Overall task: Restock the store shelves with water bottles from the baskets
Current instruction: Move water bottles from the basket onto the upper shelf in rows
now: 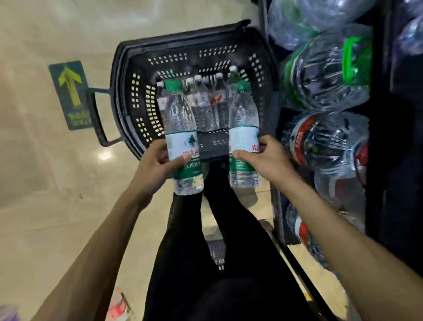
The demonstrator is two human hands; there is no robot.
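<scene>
Water bottles (183, 148) are up out of the basket, one per hand. The left hand (156, 165) has its grip clamped round the label of the left bottle (180, 126), thumb across the front. The right hand (264, 157) has its grip clamped the same way on the right bottle (243, 134). Both bottles are green-capped and green-labelled, caps pointing toward 12 o'clock. They are side by side but apart, over the near rim of the basket (143, 107).

The step in hand looks like the lift-out: a pair is clear of the basket and not yet on a shelf. The next move, as I judge it, calls for a turn toward 3 o'clock, where the shelves (266, 43) stand, and for finding a slot that suits small bottles. What shows there is packed with large jugs (328, 73) in clear wrap, so the right spot may lie out of view.

The basket is black and perforated, set on the floor (35, 212), its handle (98, 116) sticking out at 9 o'clock. Inside, a cluster of bottles (204, 98) stands at the far end, at 12 o'clock. Several have red-marked labels and white caps, with green-capped ones at the ends. The near part of the basket's bottom looks bare.
</scene>
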